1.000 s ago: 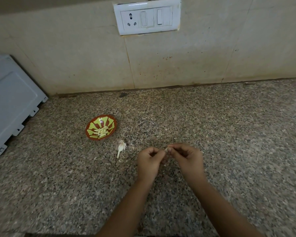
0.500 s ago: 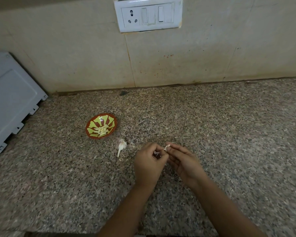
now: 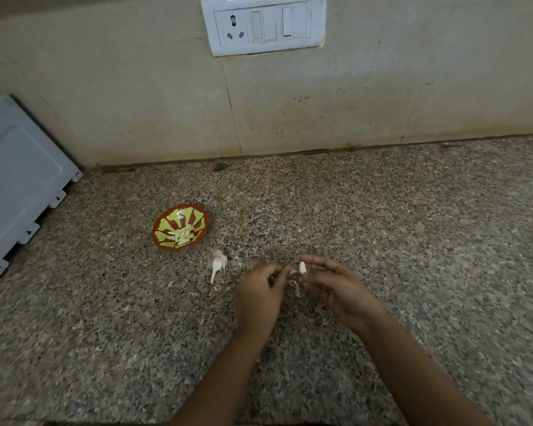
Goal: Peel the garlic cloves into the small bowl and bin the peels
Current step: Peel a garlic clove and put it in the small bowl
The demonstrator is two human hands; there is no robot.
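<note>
Clove [image 3: 302,268] pinched in right hand [image 3: 336,290] fingers, left hand [image 3: 259,298] pinching loose peel [image 3: 293,272]; risk: slick clove may slip to tabletop [image 3: 382,226], peel bits scattering near bowl [image 3: 156,238].

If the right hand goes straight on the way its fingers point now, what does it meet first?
Probably the left hand: the right hand, pinching a garlic clove, points leftward at it, with only a small gap between them. Depth is unclear.

No legible text, brand or number was found; tiny dark marks [image 3: 29,232] on the left grey panel [image 3: 19,179] were unreadable.
</note>
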